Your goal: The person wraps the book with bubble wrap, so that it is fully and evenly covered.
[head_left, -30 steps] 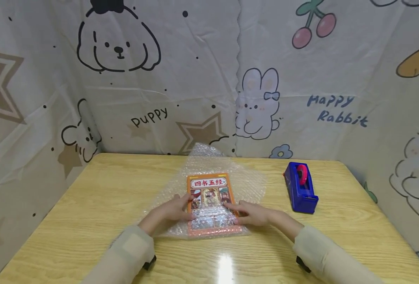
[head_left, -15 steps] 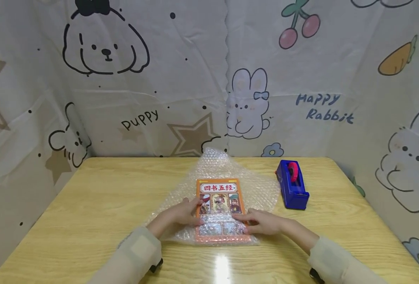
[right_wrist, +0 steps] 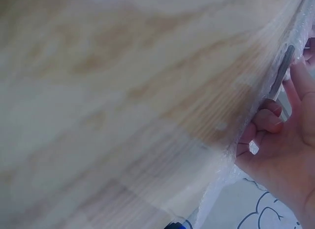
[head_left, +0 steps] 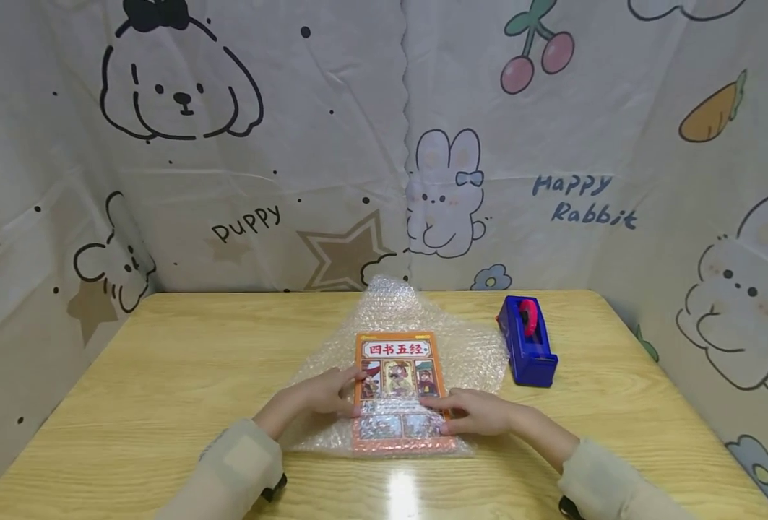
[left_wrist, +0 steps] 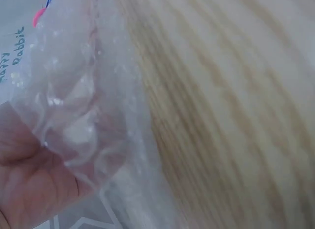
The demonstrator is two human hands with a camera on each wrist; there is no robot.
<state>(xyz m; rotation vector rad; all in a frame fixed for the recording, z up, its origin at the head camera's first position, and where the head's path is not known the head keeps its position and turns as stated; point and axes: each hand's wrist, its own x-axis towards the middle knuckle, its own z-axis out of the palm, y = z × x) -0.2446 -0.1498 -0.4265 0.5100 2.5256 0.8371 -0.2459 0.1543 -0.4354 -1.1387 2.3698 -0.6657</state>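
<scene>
An orange comic-style book (head_left: 398, 349) with red characters on its cover lies on a sheet of clear bubble wrap (head_left: 384, 303). A fold of the wrap covers the book's lower half. My left hand (head_left: 315, 397) grips the book's left edge, its fingertips on the border of the cover; in the left wrist view the wrap (left_wrist: 74, 106) hides most of its fingers. At the right edge my right hand (head_left: 481, 413) grips the book, index finger over the folded wrap and thumb lower down. The right wrist view shows its fingers (right_wrist: 268, 118) curled at the edge.
A blue tape dispenser (head_left: 529, 347) with a pink-red roll stands to the right of the wrap on the wooden table (head_left: 182, 361). Behind and at the sides hangs a printed cloth (head_left: 344, 144), reaching down to the table's far edge.
The head view has shifted, so the backdrop and dispenser sit further left in it. Both hands keep their places at the book's sides, and the folded wrap looks the same.
</scene>
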